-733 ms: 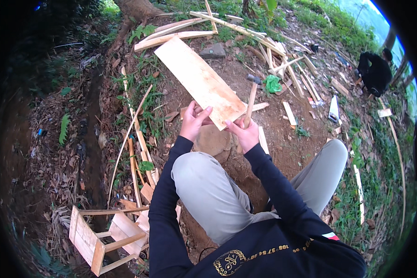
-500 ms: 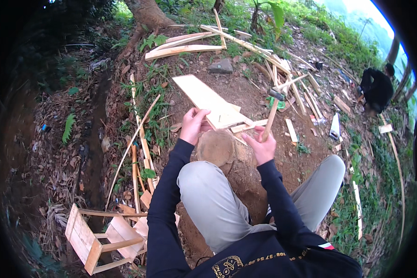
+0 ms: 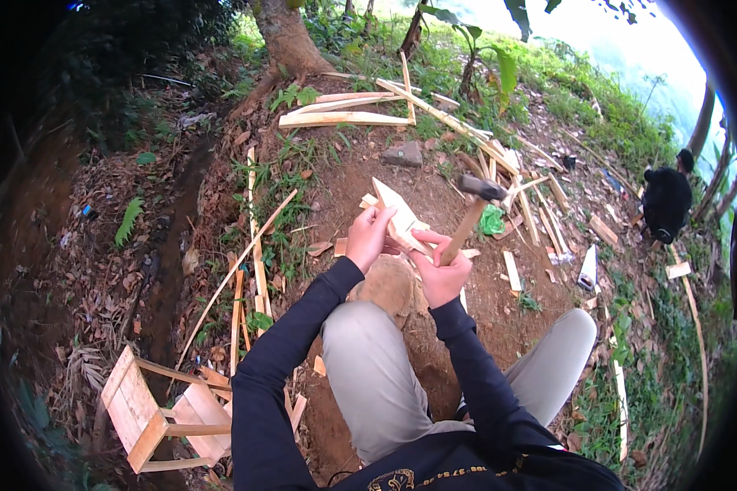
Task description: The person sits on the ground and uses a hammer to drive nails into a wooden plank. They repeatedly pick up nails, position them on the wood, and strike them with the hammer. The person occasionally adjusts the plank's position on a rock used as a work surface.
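Note:
My left hand [image 3: 370, 239] is closed on the left edge of a pale wooden board [image 3: 391, 200], its thumb and fingers gripping the wood. The board looks tilted up, and other wood pieces stick out beside and behind it. In my right hand [image 3: 445, 268] is a hammer [image 3: 472, 214], held by its wooden handle with the dark metal head upward. Fingers of that same hand also touch the board's near right part. Just below both hands stands a round wooden stump [image 3: 383, 288], between my knees and the board.
A small wooden frame with slats [image 3: 157, 427] lies at the lower left. Long wood strips [image 3: 348, 119] are piled at the back, near a grey stone [image 3: 403, 154]. To the right lies a handsaw [image 3: 587, 268]. A person in black [image 3: 667, 200] crouches farther right.
The board has swung round and tilted up between my hands. My right hand with the hammer has moved in to the left and now touches the board.

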Tool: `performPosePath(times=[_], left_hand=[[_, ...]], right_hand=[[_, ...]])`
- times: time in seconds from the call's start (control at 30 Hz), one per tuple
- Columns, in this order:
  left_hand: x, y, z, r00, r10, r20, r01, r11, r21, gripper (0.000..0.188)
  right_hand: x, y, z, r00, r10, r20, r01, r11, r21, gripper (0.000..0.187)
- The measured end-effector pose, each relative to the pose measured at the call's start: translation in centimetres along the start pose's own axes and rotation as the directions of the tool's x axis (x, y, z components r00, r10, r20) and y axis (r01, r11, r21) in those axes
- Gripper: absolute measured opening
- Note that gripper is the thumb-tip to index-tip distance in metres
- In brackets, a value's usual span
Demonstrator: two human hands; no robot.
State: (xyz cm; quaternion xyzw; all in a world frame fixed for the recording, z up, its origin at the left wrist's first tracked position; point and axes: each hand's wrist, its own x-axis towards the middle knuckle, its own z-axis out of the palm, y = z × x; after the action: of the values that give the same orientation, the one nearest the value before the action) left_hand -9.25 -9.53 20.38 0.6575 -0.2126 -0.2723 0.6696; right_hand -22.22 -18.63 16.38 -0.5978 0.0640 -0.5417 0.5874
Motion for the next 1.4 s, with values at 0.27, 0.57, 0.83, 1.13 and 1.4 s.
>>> performPosePath(times=[0.27,0.57,0.83,1.13,1.4], left_hand=[[-2.7,1.5,-3.6,0.721,0.667,0.189,-0.516,0.333,0.789,0.032],[-7.5,-3.7,-10.9,0.69,0.695,0.202,-0.429,0.168,0.888,0.068],[-8.1,-4.5,-10.9,0.728,0.654,0.205,-0.444,0.222,0.868,0.074],[-7.6,-11.1,-13.8,0.891,0.453,-0.013,-0.312,0.634,0.708,0.052],[-4.6,-18.1,-17.7,0.944,0.318,-0.087,-0.169,0.693,0.701,0.04]], right_hand=[[8.0,-3.5,-2.0,0.898,0.131,-0.419,-0.03,0.971,0.238,0.044],[7.6,0.1,-9.1,0.795,0.427,-0.43,-0.234,0.871,0.432,0.05],[6.9,1.3,-11.5,0.754,0.495,-0.432,-0.308,0.847,0.434,0.046],[3.7,9.1,-11.3,0.734,0.548,-0.401,-0.427,0.832,0.355,0.052],[-2.3,16.1,-12.8,0.588,0.744,-0.318,-0.716,0.662,0.222,0.048]])
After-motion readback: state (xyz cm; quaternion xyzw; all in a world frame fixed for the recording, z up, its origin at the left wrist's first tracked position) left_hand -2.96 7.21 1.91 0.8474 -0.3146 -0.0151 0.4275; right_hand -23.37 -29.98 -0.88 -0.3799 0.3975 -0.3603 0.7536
